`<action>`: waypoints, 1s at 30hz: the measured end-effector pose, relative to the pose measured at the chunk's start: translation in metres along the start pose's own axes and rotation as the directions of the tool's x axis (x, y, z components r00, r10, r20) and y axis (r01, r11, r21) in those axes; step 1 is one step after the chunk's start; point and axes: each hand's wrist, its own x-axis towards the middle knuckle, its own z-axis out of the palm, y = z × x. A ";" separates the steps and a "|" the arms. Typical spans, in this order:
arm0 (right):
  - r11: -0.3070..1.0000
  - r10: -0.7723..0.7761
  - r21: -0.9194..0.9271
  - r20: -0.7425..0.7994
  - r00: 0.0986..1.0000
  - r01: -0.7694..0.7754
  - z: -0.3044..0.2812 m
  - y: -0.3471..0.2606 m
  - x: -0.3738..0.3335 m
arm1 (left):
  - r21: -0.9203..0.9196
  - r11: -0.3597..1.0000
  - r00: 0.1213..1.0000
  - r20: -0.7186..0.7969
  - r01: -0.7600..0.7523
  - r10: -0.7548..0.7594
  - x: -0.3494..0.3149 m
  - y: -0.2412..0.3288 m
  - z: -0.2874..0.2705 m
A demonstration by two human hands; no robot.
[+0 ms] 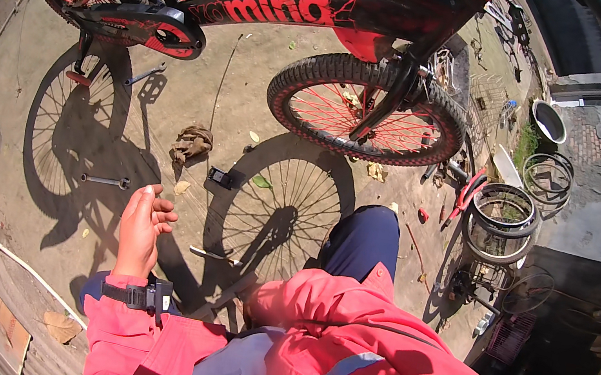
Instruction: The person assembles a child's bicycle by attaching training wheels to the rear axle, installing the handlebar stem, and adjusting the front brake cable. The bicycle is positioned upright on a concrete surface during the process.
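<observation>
My left hand is raised over the concrete, its fingers loosely curled and apart, with nothing in it. A black strap with a small device circles that wrist. Just beyond the fingertips an open-ended wrench lies on the ground. My right arm, in a red sleeve, bends across my front. The right hand is mostly hidden in shadow by the sleeve, so its fingers do not show. Ahead stands a black and red bicycle, its front wheel with red spokes to the right.
A second wrench, a crumpled brown cloth, a small black box and a thin white-handled item lie on the ground. At right are red-handled cutters, loose wheel rims and a white basin.
</observation>
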 end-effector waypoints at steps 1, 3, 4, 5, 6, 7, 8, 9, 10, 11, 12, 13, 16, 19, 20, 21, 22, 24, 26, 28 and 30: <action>1.000 -0.004 -0.010 -0.004 1.000 0.004 -0.001 0.002 -0.001 | 0.007 1.000 1.000 0.000 -0.006 0.006 0.001 0.000 0.001; 0.999 -0.012 -0.035 -0.022 1.000 0.011 -0.003 0.008 -0.005 | 0.015 1.000 1.000 0.006 -0.023 0.023 0.000 -0.001 0.002; 0.999 -0.015 -0.051 -0.033 0.999 0.014 -0.004 0.011 -0.007 | 0.014 0.999 0.999 0.009 -0.037 0.037 0.001 0.000 0.003; 0.998 -0.020 -0.064 -0.047 0.999 0.017 -0.004 0.016 -0.012 | 0.037 0.998 0.999 -0.007 -0.043 0.043 0.000 0.000 0.002; 0.997 -0.021 -0.075 -0.055 0.998 0.017 -0.004 0.021 -0.017 | 0.019 0.998 0.998 0.009 -0.056 0.055 -0.002 -0.001 0.002; 0.996 -0.022 -0.090 -0.069 0.997 0.016 -0.004 0.026 -0.022 | 0.017 0.998 0.998 0.010 -0.060 0.060 -0.003 -0.002 0.002; 0.994 -0.027 -0.106 -0.080 0.996 0.019 -0.005 0.031 -0.028 | 0.040 0.997 0.998 -0.002 -0.062 0.062 -0.005 -0.003 0.003; 0.992 -0.036 -0.125 -0.098 0.995 0.024 -0.005 0.034 -0.033 | 0.041 0.997 0.998 0.006 -0.069 0.069 -0.008 -0.005 0.003; 0.989 -0.044 -0.144 -0.119 0.992 0.027 -0.006 0.037 -0.039 | 0.025 0.997 0.997 0.017 -0.076 0.075 -0.010 -0.007 0.002; 0.985 -0.055 -0.169 -0.137 0.989 0.032 -0.008 0.038 -0.043 | 0.030 0.996 0.996 0.023 -0.088 0.087 -0.013 -0.008 0.002; 0.981 -0.068 -0.189 -0.162 0.984 0.037 -0.010 0.038 -0.049 | 0.040 0.993 0.994 0.032 -0.109 0.108 -0.015 -0.010 0.001; 0.976 -0.084 -0.212 -0.186 0.979 0.043 -0.013 0.037 -0.055 | 0.047 0.991 0.992 0.024 -0.125 0.124 -0.017 -0.011 0.000; 0.966 -0.131 -0.254 -0.308 0.942 0.052 -0.028 0.024 -0.079 | 0.062 0.987 0.989 -0.019 -0.147 0.149 -0.021 -0.013 -0.004; 0.991 -0.073 -0.130 -0.471 0.879 0.013 -0.042 0.002 -0.119 | 0.059 0.987 0.988 -0.036 -0.148 0.150 -0.029 -0.018 -0.010; 0.994 -0.084 -0.106 -0.511 0.855 0.034 -0.046 -0.005 -0.138 | 0.081 0.985 0.986 -0.058 -0.152 0.156 -0.034 -0.019 -0.013; 0.991 -0.109 -0.125 -0.624 0.774 0.038 -0.046 -0.012 -0.157 | 0.079 0.985 0.985 -0.068 -0.153 0.159 -0.040 -0.021 -0.016; 0.990 -0.125 -0.140 -0.723 0.679 0.033 -0.044 -0.018 -0.179 | 0.052 0.986 0.984 -0.067 -0.160 0.164 -0.046 -0.022 -0.016; 0.983 -0.184 -0.146 -0.774 0.606 0.112 -0.039 -0.027 -0.225 | 0.045 0.984 0.978 -0.110 -0.172 0.176 -0.061 -0.023 -0.014; 0.969 -0.235 -0.156 -0.828 0.510 0.193 -0.027 -0.031 -0.267 | 0.028 0.981 0.978 -0.078 -0.190 0.191 -0.078 -0.022 -0.007; 0.944 -0.234 -0.105 -0.882 0.409 0.313 -0.005 -0.028 -0.302 | 0.037 0.981 0.980 -0.056 -0.189 0.191 -0.095 -0.017 0.003; 0.891 -0.191 -0.034 -0.932 0.307 0.452 0.018 -0.022 -0.329 | 0.024 0.974 0.974 0.001 -0.226 0.226 -0.110 -0.007 0.017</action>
